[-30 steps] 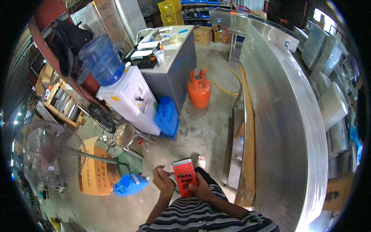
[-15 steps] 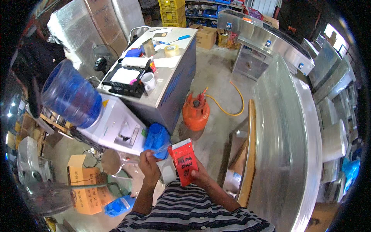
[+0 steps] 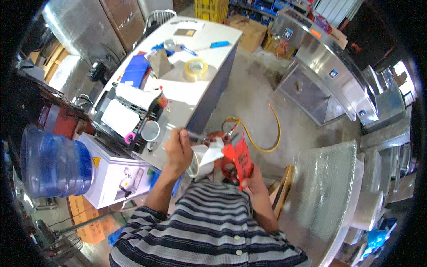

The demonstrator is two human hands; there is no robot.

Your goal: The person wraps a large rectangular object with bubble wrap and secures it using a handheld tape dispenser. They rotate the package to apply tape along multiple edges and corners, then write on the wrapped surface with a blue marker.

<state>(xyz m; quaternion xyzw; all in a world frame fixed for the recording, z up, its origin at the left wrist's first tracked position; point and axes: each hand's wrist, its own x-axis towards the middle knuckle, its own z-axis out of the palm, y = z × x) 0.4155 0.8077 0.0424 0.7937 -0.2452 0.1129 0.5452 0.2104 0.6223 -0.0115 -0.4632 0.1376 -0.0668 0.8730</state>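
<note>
My right hand (image 3: 253, 178), at chest height, grips a red tape dispenser (image 3: 241, 158) with dark handwriting on its plate. The dispenser is turned nearly edge-on, and the roll in it is only partly visible. Left of it, my left hand (image 3: 179, 149) is closed in a pinch on a strip of clear tape (image 3: 195, 135) that reaches toward the dispenser. Between my hands, close to my striped shirt, is a white cylindrical thing (image 3: 203, 165); I cannot tell whether it joins the dispenser.
Ahead left stands a desk (image 3: 178, 95) with a yellowish tape roll (image 3: 195, 67), a mug (image 3: 150, 130) and a black tray with papers. A water dispenser (image 3: 113, 178) is at left. A wrapped panel (image 3: 322, 191) stands at right; a yellow hose (image 3: 276, 129) lies on the floor.
The view has shifted nearer the desk. Both hands are higher and farther apart. The red dispenser has turned from showing its face to nearly edge-on.
</note>
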